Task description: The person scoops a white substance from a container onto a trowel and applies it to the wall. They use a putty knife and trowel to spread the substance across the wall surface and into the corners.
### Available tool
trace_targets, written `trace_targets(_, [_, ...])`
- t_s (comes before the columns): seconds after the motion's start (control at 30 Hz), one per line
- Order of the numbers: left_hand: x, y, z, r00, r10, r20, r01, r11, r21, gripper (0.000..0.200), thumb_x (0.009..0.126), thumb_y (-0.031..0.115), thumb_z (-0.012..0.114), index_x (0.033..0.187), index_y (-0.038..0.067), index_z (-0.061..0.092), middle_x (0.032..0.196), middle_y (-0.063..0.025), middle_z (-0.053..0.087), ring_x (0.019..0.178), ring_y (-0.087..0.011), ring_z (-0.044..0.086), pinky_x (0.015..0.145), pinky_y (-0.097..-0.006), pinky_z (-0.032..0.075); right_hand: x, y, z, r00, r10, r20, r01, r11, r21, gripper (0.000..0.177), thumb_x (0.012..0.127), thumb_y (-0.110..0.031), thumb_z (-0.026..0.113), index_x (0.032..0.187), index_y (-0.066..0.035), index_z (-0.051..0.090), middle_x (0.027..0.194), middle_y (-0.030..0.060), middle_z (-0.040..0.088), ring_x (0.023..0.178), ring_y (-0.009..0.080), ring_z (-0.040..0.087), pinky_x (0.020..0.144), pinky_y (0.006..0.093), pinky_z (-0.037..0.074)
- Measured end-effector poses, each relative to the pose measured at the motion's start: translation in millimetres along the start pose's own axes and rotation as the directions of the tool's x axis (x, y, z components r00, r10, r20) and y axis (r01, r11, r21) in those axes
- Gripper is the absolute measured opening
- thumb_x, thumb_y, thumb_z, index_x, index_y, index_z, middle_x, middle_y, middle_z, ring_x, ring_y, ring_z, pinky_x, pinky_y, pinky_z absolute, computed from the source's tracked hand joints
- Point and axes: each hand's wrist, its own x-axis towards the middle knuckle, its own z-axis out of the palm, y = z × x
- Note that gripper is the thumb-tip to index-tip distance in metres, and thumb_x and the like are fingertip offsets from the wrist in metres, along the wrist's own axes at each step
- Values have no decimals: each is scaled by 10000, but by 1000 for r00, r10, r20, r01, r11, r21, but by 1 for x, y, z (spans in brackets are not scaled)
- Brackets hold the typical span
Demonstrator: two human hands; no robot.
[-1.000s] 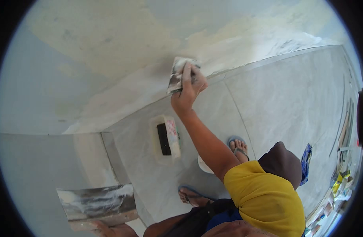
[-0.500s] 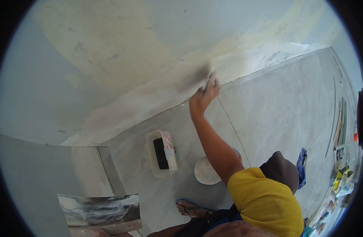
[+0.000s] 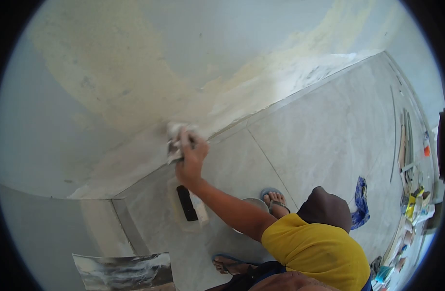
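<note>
My right hand [image 3: 193, 150] is closed around a putty knife [image 3: 174, 154], its broad blade smeared with white filler. The blade is against the lower part of the wall [image 3: 150, 140], just above the floor line. At the lower left, a wide metal plate [image 3: 125, 274] smeared with white and grey paste rises from the bottom edge of the view. Whatever holds the plate is out of sight, and my left hand does not show.
Below my right forearm stands a pale plastic tub [image 3: 191, 227] with a black block [image 3: 186, 202] in it. A round white bucket [image 3: 238, 230] is partly behind the arm. A blue crumpled bag [image 3: 361, 206] lies on the tiled floor [image 3: 319, 126]. Long strips and clutter line the right side.
My right hand has swept left and down along the wall with the putty knife, now above the tub. The view has shifted slightly, and a sandalled foot has come into sight beside the bucket.
</note>
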Motion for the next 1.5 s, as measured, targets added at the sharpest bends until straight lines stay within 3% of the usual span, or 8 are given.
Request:
trace_targets(0.2, [1, 15, 2, 958, -254, 130, 284, 887, -363, 729, 904, 577, 478, 1345, 7, 373, 1304, -148, 447, 995, -246, 540, 821, -362, 493, 60, 33, -1, 963, 35, -267, -61, 994, -90, 686, 685, 63, 519, 1362, -38, 474, 1181, 193, 461, 1116, 339, 396, 965, 451, 265])
trace_targets(0.47, [25, -12, -4, 480, -621, 619, 853, 495, -165, 700, 924, 488, 486, 1435, 43, 309, 1506, -110, 292, 1380, -286, 255, 1128, -411, 231, -116, -18, -6, 587, 154, 795, -799, 266, 539, 585, 812, -4, 606, 1372, -105, 470, 1153, 161, 490, 1028, 334, 493, 878, 415, 406])
trace_targets(0.5, [21, 4, 0, 478, -628, 614, 854, 496, -157, 700, 924, 488, 486, 1435, 43, 309, 1506, -110, 292, 1380, -286, 255, 1128, -411, 231, -104, -40, -29, 777, -54, 627, -486, 582, 652, 564, 835, -9, 595, 1375, -109, 464, 1152, 170, 496, 1015, 330, 505, 863, 403, 427])
trace_targets(0.93, [2, 76, 101, 952, -211, 223, 248, 957, -151, 732, 912, 447, 537, 1424, 13, 244, 1424, -147, 350, 1304, -288, 355, 1072, -363, 308, 12, -66, -57, 197, -935, 296, 551, 356, 755, 524, 795, -179, 581, 1313, -132, 515, 1193, 123, 505, 1002, 273, 538, 759, 397, 479])
trace_targets(1.17, [-14, 32, 110, 976, 203, -76, -206, 978, -40, 674, 936, 359, 547, 1385, -48, 251, 1383, -207, 353, 1270, -326, 380, 1045, -423, 351, 43, -39, -111, 422, -714, 559, 248, 684, 686, 521, 811, -96, 559, 1323, -93, 466, 1145, 115, 544, 963, 268, 572, 734, 397, 496])
trace_targets(1.2, [-13, 16, 101, 955, 274, -112, -276, 961, -10, 667, 939, 347, 548, 1379, -57, 252, 1378, -216, 354, 1266, -331, 383, 1041, -432, 357, 41, -35, -119, 351, -343, 871, -356, 812, 463, 462, 828, -86, 528, 1287, -69, 479, 1097, 119, 567, 948, 277, 593, 753, 413, 499])
trace_targets(1.33, [-12, -7, 125, 632, 726, 272, -696, 686, -212, 535, 952, 341, 524, 1294, -23, 333, 1235, -237, 509, 1118, -387, 536, 928, -471, 462, 31, -32, -147, -183, 222, 958, -965, -229, -131, 290, 856, -101, 506, 1121, 11, 546, 987, 139, 636, 832, 253, 649, 741, 406, 531])
trace_targets(1.5, [-27, 59, 202, 307, 880, 363, -756, 457, -468, 296, 960, 212, 515, 1252, 182, 476, 1242, -214, 562, 1082, -421, 587, 872, -506, 500, 56, 8, -206, -76, 80, 994, -878, -478, -29, 265, 818, -125, 530, 1035, 15, 587, 929, 152, 658, 806, 270, 666, 686, 421, 567])
